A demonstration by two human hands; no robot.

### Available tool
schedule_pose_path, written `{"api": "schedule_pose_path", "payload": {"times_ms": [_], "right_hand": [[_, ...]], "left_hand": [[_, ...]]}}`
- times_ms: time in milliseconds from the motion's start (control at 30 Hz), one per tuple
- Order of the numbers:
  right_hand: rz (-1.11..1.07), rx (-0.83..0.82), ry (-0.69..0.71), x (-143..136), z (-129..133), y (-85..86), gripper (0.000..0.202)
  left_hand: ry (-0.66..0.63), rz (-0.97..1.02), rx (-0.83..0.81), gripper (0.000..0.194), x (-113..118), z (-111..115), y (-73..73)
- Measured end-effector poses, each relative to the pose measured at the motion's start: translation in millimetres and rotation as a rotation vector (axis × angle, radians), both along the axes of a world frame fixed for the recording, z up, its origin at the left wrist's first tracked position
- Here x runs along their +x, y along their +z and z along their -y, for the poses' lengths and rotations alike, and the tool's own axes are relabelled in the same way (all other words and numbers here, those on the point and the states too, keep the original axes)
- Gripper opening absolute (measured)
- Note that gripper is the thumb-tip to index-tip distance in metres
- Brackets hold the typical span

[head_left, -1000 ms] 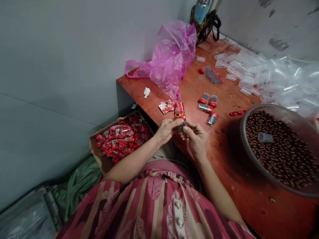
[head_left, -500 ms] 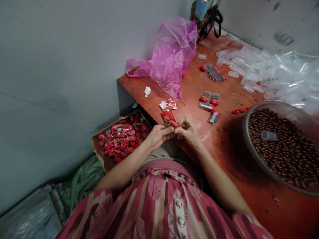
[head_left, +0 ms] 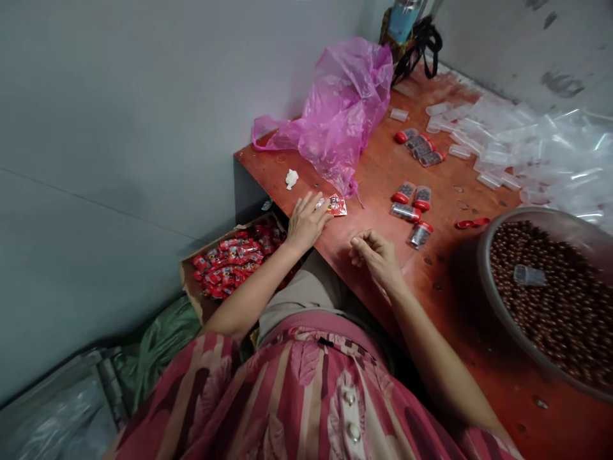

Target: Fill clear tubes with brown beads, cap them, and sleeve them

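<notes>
My left hand [head_left: 307, 225] reaches over the table's near edge, fingers stretched out and open. Its fingertips lie at a flat red and clear printed wrapper [head_left: 339, 205], partly covering its left end. My right hand [head_left: 377, 257] hovers at the table edge with its fingers curled together; nothing shows between them. Below my left forearm, a cardboard box [head_left: 188, 286] holds a heap of red wrapped packets [head_left: 234, 259]. To the right of my right hand lie several clear vials with red caps [head_left: 406, 211], filled with dark beads.
A large tub [head_left: 487, 271] of brown beads [head_left: 569, 319] stands at right, a clear empty vial [head_left: 529, 275] on the beads. Clear tubes [head_left: 541, 144] are piled behind it. A pink plastic bag [head_left: 335, 102], white scrap [head_left: 292, 179] and red spoon-like piece [head_left: 472, 223] lie on the table.
The red packet that both hands held has left them. My left hand has moved up to the wrapper and spread its fingers; my right hand has parted from it. The view has shifted slightly.
</notes>
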State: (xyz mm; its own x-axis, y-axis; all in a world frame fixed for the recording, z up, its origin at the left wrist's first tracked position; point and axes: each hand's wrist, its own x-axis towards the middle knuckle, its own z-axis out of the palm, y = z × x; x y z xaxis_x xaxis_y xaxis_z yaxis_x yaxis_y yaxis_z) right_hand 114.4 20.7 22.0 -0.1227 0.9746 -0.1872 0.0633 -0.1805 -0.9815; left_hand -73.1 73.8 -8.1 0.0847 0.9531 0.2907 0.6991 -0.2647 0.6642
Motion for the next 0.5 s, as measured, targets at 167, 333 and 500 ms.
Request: {"api": "schedule_pose_path", "payload": {"times_ms": [167,333,500], "right_hand": [[0.021,-0.026,-0.001,5,-4,-0.7,0.028],[0.043,0.032,-0.026,-2,-28,-10.1,0.032],[-0.103,0.029,-0.184,-28,-59,-19.8,0.051]], "left_hand": [[-0.002,-0.073,-0.054,0.023,7,-35,-10.5],[0.025,0.088,-0.036,0.016,8,-35,-16.0],[0.060,0.219,0.028,0.018,14,-21,-11.0]]}}
